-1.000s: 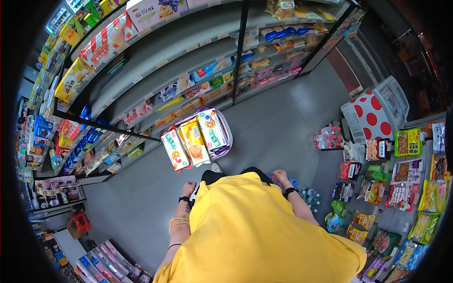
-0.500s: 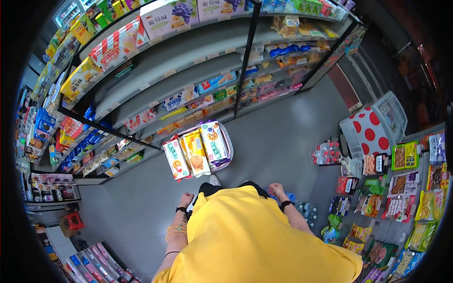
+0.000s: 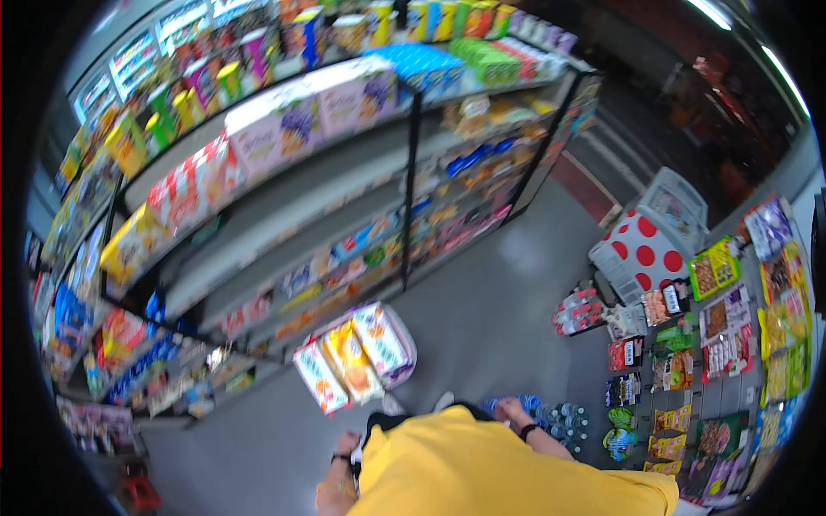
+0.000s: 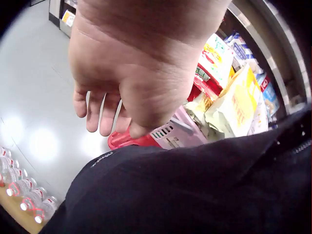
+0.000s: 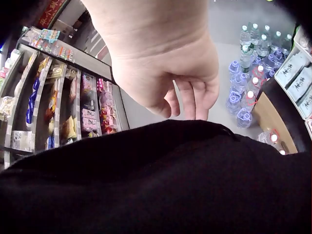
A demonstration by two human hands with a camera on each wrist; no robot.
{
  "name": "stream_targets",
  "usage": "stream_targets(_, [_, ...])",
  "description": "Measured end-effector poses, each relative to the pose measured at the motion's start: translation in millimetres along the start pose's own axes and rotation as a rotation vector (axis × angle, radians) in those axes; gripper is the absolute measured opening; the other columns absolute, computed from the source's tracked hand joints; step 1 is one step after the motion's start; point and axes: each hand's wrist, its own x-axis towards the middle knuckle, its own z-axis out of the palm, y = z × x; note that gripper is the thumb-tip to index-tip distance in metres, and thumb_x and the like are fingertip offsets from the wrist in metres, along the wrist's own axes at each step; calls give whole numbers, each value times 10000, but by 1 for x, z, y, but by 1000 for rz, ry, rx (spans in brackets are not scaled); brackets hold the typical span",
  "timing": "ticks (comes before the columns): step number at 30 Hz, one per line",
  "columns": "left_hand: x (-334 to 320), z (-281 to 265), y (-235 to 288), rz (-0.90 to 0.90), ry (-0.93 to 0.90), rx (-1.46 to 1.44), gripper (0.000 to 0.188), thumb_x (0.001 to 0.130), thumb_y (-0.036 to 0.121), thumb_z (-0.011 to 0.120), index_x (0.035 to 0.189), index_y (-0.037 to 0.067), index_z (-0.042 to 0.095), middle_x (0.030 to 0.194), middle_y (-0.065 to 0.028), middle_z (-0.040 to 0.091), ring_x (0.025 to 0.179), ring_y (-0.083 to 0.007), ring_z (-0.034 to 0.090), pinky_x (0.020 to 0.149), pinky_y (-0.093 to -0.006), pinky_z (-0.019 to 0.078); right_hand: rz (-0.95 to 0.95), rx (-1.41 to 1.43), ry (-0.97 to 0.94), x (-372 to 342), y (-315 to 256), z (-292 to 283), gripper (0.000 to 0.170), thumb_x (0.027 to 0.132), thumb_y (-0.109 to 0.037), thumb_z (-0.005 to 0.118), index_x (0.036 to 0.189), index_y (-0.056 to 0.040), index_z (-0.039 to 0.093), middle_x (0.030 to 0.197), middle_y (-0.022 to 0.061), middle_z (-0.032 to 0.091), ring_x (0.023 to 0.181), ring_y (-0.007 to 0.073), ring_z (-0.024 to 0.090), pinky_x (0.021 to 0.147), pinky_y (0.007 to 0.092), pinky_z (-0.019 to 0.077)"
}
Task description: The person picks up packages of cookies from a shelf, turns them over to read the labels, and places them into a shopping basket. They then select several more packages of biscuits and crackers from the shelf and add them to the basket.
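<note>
Both hands hang at the person's sides and hold nothing. The left hand [image 3: 348, 444] is by the dark trousers; in the left wrist view this hand [image 4: 131, 83] has loosely bent fingers. The right hand [image 3: 514, 411] hangs on the other side, and in the right wrist view the same hand [image 5: 170, 73] shows relaxed fingers beside dark cloth. On the floor ahead of the feet stands a pink basket [image 4: 181, 132]. Its top carries a yellow pack [image 3: 352, 359] between two white boxes, the left one [image 3: 320, 377] and the right one [image 3: 381, 337].
A long shelf rack [image 3: 284, 225] runs across the front, with grape-print boxes [image 3: 274, 129] on top. At the right are a red-dotted white bin [image 3: 641, 254], hanging snack packs [image 3: 714, 268] and water bottles [image 3: 568, 423] on the floor. A red stool [image 3: 139, 494] stands lower left.
The head view has tilted up, so the basket, hands and shelves sit lower in the picture and more of the rack's top shows. Both hands still hang at the sides.
</note>
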Motion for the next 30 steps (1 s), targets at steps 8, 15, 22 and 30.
stream_targets(8, [12,-16,34,31,-112,220,383,774,375,690,917,21,726,957,-248,692,982,-363,681,848,-409,534,212,165,116,-68,20,5,152,886,-197,658,826,-57,656,764,61,672,631,165,648,503,300,494])
stream_targets(15, [39,-16,50,9,-10,177,388,797,390,715,944,32,736,929,-179,733,940,-305,705,851,-380,533,426,-179,102,2,60,-12,182,899,-227,632,866,-60,695,765,69,683,592,200,637,506,324,491])
stream_targets(22, [3,-45,102,-50,19,97,271,797,287,693,864,26,719,786,-95,724,765,-202,698,748,-339,535,-181,-48,-59,81,-63,41,168,864,-209,614,803,-65,676,674,47,660,563,164,613,496,329,472])
stream_targets(30, [-48,-42,121,-107,106,-99,218,848,193,671,850,-24,688,684,-83,678,551,-159,617,508,-305,478,-357,-236,-115,97,-152,80,184,874,-204,649,975,-51,664,813,43,696,715,143,680,624,313,570])
